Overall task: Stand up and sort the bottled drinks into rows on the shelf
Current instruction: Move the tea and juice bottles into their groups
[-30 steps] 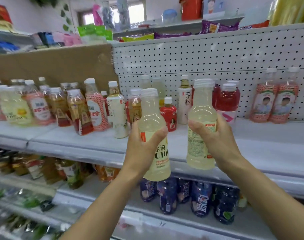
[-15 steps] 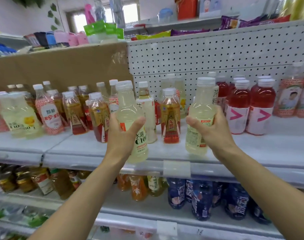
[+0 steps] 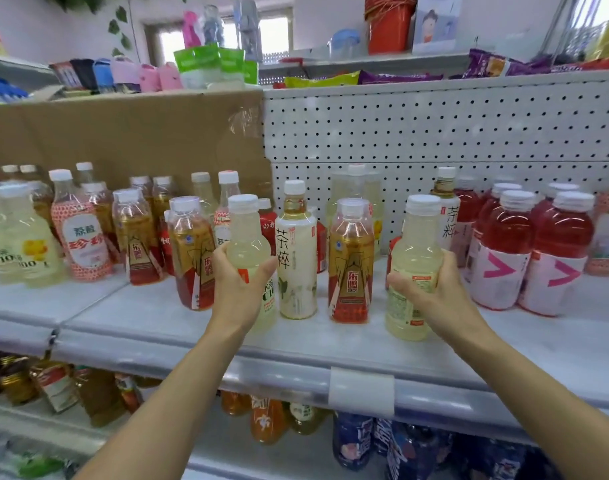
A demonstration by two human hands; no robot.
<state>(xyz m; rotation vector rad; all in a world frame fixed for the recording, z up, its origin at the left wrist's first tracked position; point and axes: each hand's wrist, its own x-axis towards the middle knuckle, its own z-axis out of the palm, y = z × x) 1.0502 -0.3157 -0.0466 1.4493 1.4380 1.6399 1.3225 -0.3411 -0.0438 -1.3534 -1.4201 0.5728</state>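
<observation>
My left hand (image 3: 239, 289) grips a pale yellow lemon drink bottle (image 3: 248, 244) upright over the grey shelf (image 3: 192, 327). My right hand (image 3: 431, 292) grips a second pale yellow bottle (image 3: 414, 251) of the same kind, its base at the shelf surface near the front edge. Between the two stand a white tea bottle (image 3: 296, 258) and an amber bottle with a red label (image 3: 351, 261). More pale yellow bottles (image 3: 22, 244) stand at the far left.
Red drink bottles (image 3: 531, 251) crowd the shelf's right side; mixed amber and pink-labelled bottles (image 3: 136, 233) fill the left. A cardboard sheet (image 3: 123, 133) and white pegboard (image 3: 434, 126) back the shelf. Dark blue bottles (image 3: 355, 441) sit on the shelf below.
The view has shifted left along the shelf and closer. Both hands have carried their pale yellow bottles lower, down to shelf level.
</observation>
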